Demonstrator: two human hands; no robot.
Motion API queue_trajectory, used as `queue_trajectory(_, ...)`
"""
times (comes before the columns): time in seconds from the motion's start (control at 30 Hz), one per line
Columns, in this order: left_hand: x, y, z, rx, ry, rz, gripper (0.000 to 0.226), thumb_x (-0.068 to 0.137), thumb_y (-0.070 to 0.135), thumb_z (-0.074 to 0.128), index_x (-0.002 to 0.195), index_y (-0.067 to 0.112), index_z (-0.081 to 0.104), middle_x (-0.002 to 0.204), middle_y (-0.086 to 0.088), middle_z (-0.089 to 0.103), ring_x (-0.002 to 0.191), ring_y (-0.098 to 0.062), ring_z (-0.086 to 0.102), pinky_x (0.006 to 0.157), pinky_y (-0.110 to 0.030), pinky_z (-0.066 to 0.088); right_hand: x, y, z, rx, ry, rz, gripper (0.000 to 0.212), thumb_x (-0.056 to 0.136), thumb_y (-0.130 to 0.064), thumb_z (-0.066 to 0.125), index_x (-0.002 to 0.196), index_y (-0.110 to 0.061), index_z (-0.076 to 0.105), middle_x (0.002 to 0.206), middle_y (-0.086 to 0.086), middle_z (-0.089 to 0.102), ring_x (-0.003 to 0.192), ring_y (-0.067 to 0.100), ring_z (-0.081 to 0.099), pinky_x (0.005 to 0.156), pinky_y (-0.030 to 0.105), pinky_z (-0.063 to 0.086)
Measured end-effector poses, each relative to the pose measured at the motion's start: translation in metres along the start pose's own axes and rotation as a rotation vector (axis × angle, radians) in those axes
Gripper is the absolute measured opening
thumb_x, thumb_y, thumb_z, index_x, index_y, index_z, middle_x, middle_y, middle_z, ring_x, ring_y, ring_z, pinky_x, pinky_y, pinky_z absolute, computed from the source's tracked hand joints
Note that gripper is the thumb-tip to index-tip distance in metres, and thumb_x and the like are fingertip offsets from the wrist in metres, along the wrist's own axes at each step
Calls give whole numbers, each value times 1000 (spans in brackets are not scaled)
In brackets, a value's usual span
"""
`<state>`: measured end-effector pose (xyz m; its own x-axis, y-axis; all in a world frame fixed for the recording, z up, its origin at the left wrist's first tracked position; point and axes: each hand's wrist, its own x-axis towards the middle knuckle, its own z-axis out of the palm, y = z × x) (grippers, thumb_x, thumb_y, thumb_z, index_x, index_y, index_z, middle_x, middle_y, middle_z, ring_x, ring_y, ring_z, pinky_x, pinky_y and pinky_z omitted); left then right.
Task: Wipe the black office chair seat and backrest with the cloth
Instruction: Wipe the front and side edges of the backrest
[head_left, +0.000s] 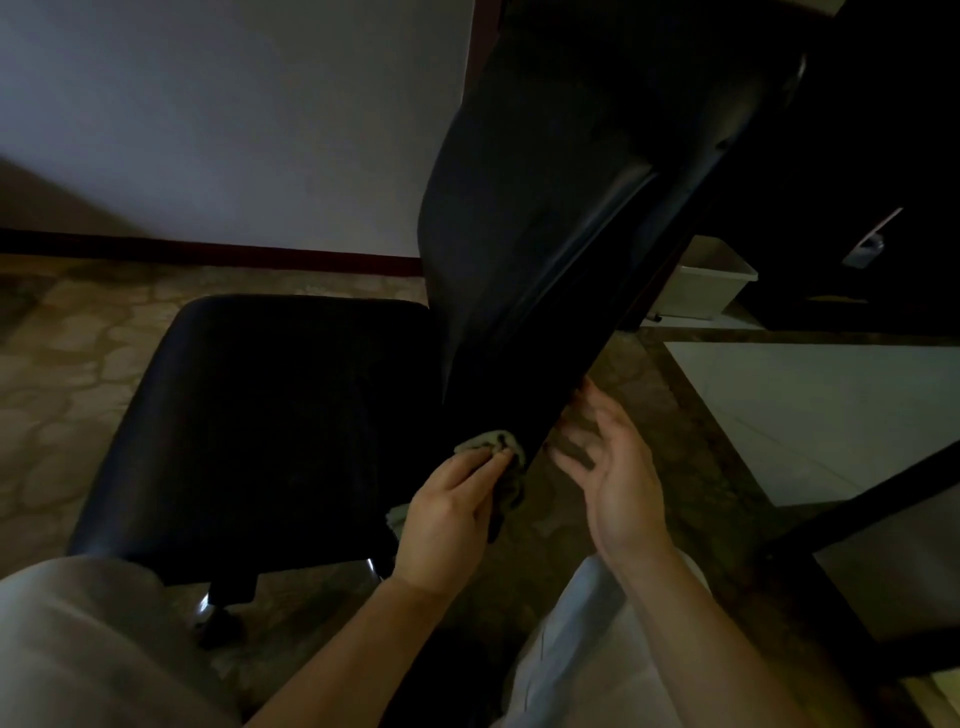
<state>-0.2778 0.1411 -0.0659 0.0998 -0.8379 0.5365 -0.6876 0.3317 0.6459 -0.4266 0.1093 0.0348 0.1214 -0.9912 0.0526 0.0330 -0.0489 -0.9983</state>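
The black office chair stands in front of me, its seat (260, 415) to the left and its tall backrest (571, 208) rising to the upper right. My left hand (447, 519) grips a crumpled grey-green cloth (493, 444) and presses it against the lower edge of the backrest. My right hand (608, 467) is beside it on the backrest's rear side, fingers spread and straight, fingertips touching the edge. Part of the cloth is hidden under my left hand.
A patterned brown floor (78, 364) lies under the chair, with a white wall (208, 130) behind. A white bin (711, 283) sits at the right under dark furniture (883, 156). A dark table edge (857, 519) crosses the lower right. The chair's base and caster (218, 618) show below the seat.
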Motion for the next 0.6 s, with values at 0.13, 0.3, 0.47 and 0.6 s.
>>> queue_trajectory(0.13, 10, 18, -11, -59, 83, 37, 45, 93, 4, 64, 136, 16, 59, 136, -7, 62, 128, -14, 54, 106, -33, 50, -1, 7, -1, -12, -7, 9, 38, 104, -39, 34, 131, -44, 60, 135, -11, 65, 127, 11, 59, 111, 50, 42)
queue_trajectory(0.3, 29, 38, -14, -56, 40, 106, 45, 95, 10, 57, 140, 18, 55, 142, -8, 58, 132, -17, 53, 108, -32, 47, -4, 22, -4, -49, 1, 112, 43, 97, -55, 40, 134, -46, 59, 137, -7, 62, 131, 16, 56, 113, 53, 40)
queue_trajectory(0.47, 28, 32, -3, -159, 53, -3, 54, 94, 5, 64, 141, 23, 45, 142, 6, 51, 133, -6, 49, 108, -32, 49, -4, 31, -5, -88, 24, 130, 33, 103, -46, 39, 123, -49, 65, 130, -10, 66, 126, 14, 58, 112, 53, 41)
queue_trajectory(0.6, 24, 29, 5, -269, 58, -89, 54, 93, 2, 65, 139, 23, 48, 139, 7, 55, 132, -3, 51, 106, -33, 50, -3, 33, -2, -42, 60, 140, 38, 108, -30, 37, 113, -49, 70, 121, -9, 70, 119, 15, 63, 110, 55, 44)
